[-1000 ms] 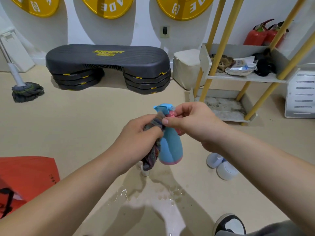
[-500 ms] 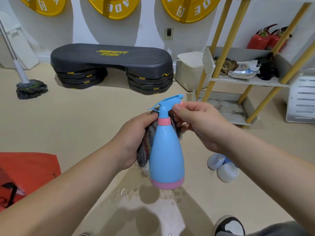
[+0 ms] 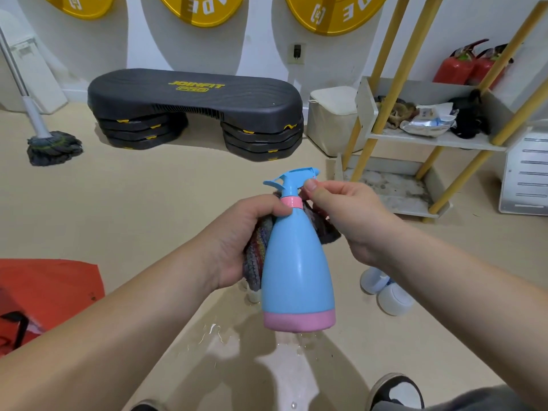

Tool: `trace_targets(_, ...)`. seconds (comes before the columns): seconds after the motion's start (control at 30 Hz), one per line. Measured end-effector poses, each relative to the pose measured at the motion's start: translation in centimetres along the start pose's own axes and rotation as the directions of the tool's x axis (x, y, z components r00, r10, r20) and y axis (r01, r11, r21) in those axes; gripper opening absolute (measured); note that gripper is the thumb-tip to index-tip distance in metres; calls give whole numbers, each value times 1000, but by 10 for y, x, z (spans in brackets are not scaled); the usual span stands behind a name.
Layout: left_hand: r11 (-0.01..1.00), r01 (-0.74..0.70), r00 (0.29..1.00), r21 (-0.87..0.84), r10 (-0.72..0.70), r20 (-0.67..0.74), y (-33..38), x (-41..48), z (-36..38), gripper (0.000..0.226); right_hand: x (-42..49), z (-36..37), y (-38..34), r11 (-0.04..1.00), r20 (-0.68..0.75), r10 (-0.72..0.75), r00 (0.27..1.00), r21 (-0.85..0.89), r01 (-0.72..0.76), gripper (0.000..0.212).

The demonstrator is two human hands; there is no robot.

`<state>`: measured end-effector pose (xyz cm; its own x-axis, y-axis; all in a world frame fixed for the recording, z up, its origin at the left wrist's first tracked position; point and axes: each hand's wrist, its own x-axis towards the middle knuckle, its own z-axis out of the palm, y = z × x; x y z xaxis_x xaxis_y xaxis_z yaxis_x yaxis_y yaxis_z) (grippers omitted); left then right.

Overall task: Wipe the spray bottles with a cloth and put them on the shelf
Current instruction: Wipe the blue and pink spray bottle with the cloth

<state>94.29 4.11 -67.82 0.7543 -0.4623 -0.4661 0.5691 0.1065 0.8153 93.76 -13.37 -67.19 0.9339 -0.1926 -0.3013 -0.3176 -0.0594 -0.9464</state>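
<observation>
Spray bottle (image 3: 296, 271) upright, mid-air. Left hand (image 3: 246, 232) grips cloth (image 3: 256, 253) against bottle's left side; right hand (image 3: 350, 215) pinches bottle's trigger head. Shelf (image 3: 439, 140) beyond bottle, right.

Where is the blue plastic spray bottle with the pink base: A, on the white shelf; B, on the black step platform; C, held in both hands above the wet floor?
C: the left hand, bunching a striped cloth, and the right hand grip the blue spray bottle at its neck.

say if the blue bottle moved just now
Yes: the blue bottle swung down, its base now lower in view than the white bottles on the floor.
</observation>
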Motion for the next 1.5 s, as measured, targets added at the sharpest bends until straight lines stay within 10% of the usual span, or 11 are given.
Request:
trace_targets(0.2,846,-226,886,483,385,-260,-13,-6,17,14,-1,-2,-3,967,-169,-178,969,-210,141,33)
trace_targets(0.43,779,-346,912,523,411,-8,-30,-17,31,54,-4,13,-5,922,-149,-311,938,-288,260,30)
trace_targets(0.73,849,-334,851,409,458,-256,-29,-4,24,22,-18,26,-15,912,-61,-370,927,-215,350,35)
trace_targets(0.93,771,-371,724,517,589,-359,-23,11,11,22,-9,12,-16,990,-155,-139,978,-57,131,31)
trace_targets(1.13,957,-242,834,161,290,-469,-18,20,-5,44,-6,-5,-18,998,-176,-62,982,-20,60,26)
trace_targets(1.33,764,-334,829,553,517,-213,-31,7,23,17,-6,11,-9,993,-165,-117,979,-54,109,27)
trace_targets(1.5,770,-356,832,530,520,-196,-31,14,9,10,-8,16,-8,976,-137,-187,973,-142,167,36)
